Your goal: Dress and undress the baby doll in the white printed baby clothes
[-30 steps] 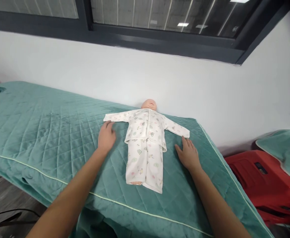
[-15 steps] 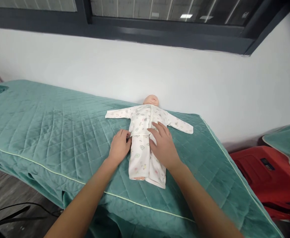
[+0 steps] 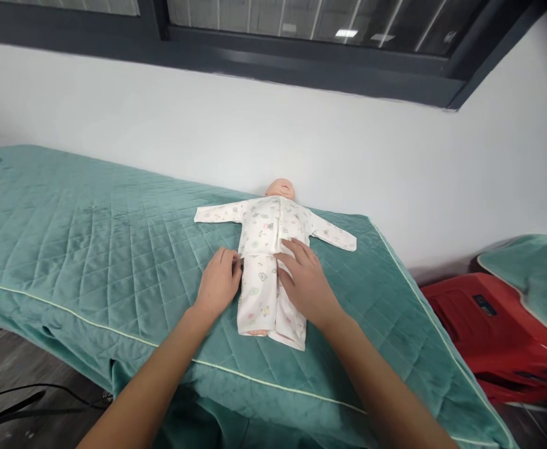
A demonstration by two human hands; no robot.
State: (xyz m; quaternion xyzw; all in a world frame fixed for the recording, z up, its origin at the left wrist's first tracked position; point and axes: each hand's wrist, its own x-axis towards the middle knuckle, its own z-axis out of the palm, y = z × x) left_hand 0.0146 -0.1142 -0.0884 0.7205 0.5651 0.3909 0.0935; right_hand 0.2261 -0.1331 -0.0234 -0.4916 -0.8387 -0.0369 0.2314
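Note:
A baby doll (image 3: pixel 280 188) lies on its back on the green quilted bed cover (image 3: pixel 161 262), head toward the wall. It wears a white printed baby shirt (image 3: pixel 260 224), sleeves spread out flat. A matching lower garment (image 3: pixel 257 302) covers its legs, with a bit of pinkish doll showing at the bottom edge. At the left side of the waist, my left hand (image 3: pixel 219 280) has its fingers closed on the shirt's hem. My right hand (image 3: pixel 307 284) rests over the right front of the waist, fingers apart, hiding part of the hem and lower garment.
Behind the bed stands a white wall (image 3: pixel 137 125) below a dark window frame (image 3: pixel 254 62). A red plastic chair or stool (image 3: pixel 493 330) is at the right, partly under green cloth (image 3: pixel 530 268). Black cables (image 3: pixel 34 405) lie on the floor at lower left.
The view has shifted slightly, so doll and bed sit a little further left. My right hand has slid slightly down the doll's front; my left hand stays at the waist side.

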